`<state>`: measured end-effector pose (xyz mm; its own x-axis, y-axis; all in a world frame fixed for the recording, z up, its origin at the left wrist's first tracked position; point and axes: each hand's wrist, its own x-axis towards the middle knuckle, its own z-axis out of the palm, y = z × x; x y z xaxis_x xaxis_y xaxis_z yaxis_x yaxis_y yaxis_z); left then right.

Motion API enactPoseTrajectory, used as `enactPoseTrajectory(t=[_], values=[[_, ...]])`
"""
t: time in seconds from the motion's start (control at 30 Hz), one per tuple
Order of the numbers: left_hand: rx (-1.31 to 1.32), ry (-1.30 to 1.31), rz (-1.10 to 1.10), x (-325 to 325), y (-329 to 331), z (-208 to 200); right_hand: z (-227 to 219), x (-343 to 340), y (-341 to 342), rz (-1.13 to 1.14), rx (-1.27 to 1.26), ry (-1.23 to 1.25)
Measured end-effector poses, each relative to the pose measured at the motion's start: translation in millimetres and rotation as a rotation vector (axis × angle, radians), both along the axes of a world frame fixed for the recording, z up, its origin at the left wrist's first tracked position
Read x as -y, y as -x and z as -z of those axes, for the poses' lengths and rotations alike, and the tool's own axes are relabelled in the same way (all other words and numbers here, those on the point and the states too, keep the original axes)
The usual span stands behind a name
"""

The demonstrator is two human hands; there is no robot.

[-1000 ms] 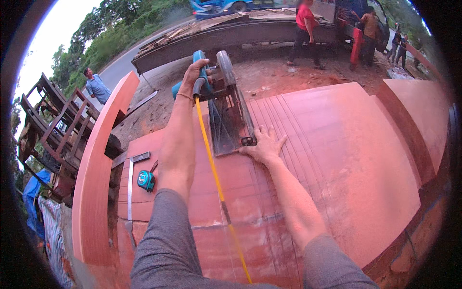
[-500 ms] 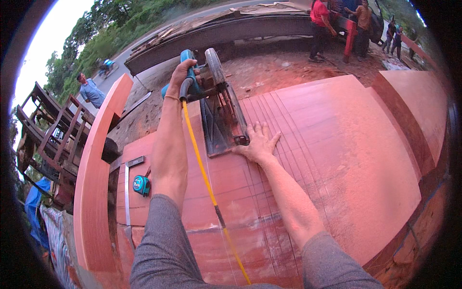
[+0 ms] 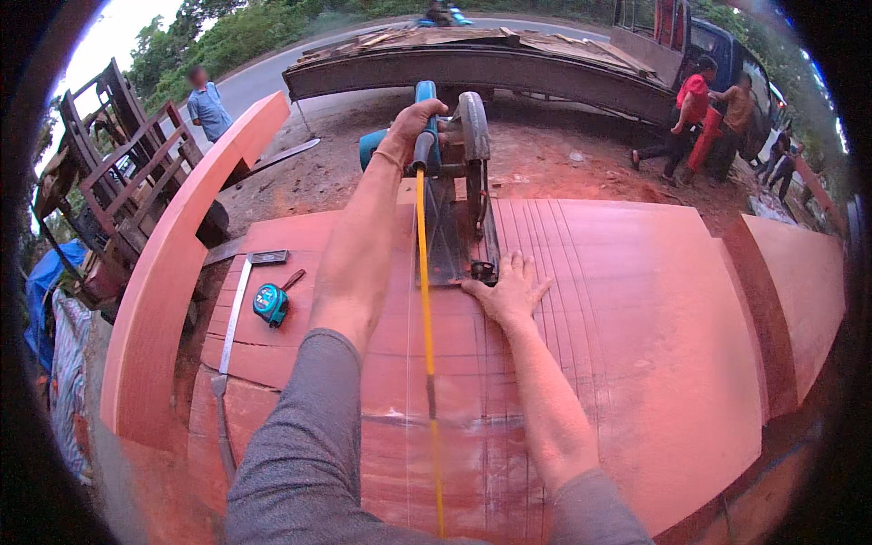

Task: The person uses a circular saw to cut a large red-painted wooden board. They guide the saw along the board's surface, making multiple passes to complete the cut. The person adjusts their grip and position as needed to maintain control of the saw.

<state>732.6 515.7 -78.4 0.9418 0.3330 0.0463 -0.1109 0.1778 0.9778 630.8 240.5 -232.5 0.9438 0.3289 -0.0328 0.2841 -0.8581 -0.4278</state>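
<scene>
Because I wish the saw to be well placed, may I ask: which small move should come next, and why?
Perhaps a gentle sideways nudge of the base plate with the right hand, to line it up with the grooves. Its thumb is at the plate's near corner, fingers spread on the red slab, while the left hand grips the circular saw.

Soft daylight falls evenly, the sky (image 3: 118,41) blown white at upper left. A pale sheen lies on the red slab (image 3: 654,309); shade pools beneath the truck bed (image 3: 463,73). Fisheye distortion bows the long beam (image 3: 163,318), and black, purple-fringed vignetting rings the view.
</scene>
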Motion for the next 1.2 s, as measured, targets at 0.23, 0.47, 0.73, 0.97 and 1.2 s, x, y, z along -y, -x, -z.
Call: enactPoseTrajectory(t=[0.23, 0.47, 0.73, 0.97, 1.2], values=[[0.047, 0.042, -0.006, 16.4, 19.4, -7.7, 2.7, 2.3, 4.5, 0.006, 0.036, -0.06], [0.206, -0.076, 0.03, 52.7, 68.6, -31.7, 15.6, 5.8, 7.4, 0.018, 0.155, -0.177], [0.361, -0.184, -0.047, 127.0, 182.3, -47.9, 36.1, 15.4, 29.9, -0.009, 0.334, -0.278], [0.299, -0.188, -0.081, 190.0, 314.6, -89.5, 0.2, 69.1, 140.5, -0.098, 0.401, -0.529], [0.517, -0.215, -0.169, 284.5, 476.3, -135.4, -54.6, 148.8, 281.0, -0.28, 0.382, -0.778]])
